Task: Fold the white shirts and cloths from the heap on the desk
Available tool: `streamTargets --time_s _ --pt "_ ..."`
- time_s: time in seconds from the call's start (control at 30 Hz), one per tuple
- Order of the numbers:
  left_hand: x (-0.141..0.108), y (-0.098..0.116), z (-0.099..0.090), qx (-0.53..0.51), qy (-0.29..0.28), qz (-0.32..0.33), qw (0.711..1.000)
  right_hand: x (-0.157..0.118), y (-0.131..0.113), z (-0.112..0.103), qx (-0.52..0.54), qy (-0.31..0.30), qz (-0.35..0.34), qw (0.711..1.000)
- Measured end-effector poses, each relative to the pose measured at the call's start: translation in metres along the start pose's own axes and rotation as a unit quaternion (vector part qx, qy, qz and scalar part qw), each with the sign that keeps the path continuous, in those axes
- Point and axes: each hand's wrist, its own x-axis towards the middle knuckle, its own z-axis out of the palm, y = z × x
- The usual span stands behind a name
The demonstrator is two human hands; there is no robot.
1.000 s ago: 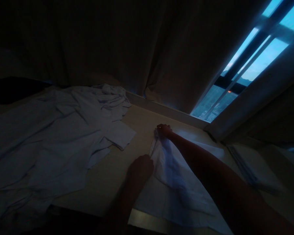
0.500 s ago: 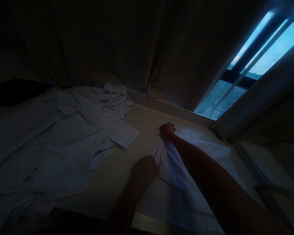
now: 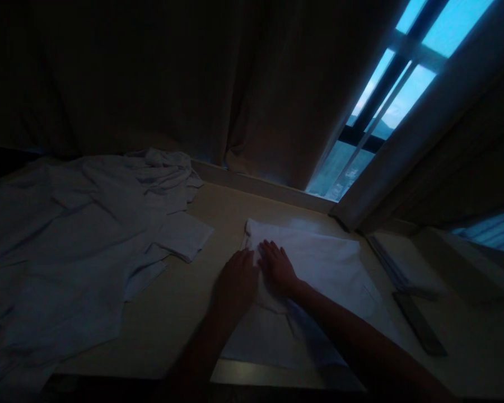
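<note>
A white garment (image 3: 319, 254) lies partly folded on the pale table (image 3: 231, 204), its left edge near both hands. My right hand (image 3: 276, 267) rests flat on it with fingers spread. Beside it, my left hand (image 3: 237, 280) touches the garment's left edge; its fingers point forward, but the dim light hides whether they pinch the cloth. The lower part of the garment is creased beneath and below my hands.
A loose heap of white garments (image 3: 88, 240) covers the left side. At the right are a folded stack of cloth (image 3: 407, 266) and a dark flat bar (image 3: 420, 324). Dark curtains (image 3: 269, 101) hang behind, beside a window (image 3: 373, 112).
My right hand has let go of the garment's far corner, come nearer and spread flat on it. The cloth now lies flatter. The view has shifted right.
</note>
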Motion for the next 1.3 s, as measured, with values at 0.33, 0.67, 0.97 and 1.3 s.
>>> streamTargets --time_s 0.33,0.67,0.97,1.3 --pt "-0.026 -0.013 0.037 0.103 -0.032 0.054 0.993 -0.106 0.043 -0.027 -0.022 -0.013 0.070 0.997" --pt "-0.020 -0.001 0.025 0.147 -0.073 0.078 0.983 -0.222 0.148 -0.041 -0.054 0.048 0.265 0.962" --pt "-0.019 0.012 0.010 0.203 -0.127 0.104 0.965 -0.228 0.145 -0.046 -0.011 0.078 0.265 0.961" --pt "-0.031 -0.005 0.015 0.308 -0.174 0.113 0.928 -0.234 0.140 -0.044 0.036 0.096 0.248 0.963"
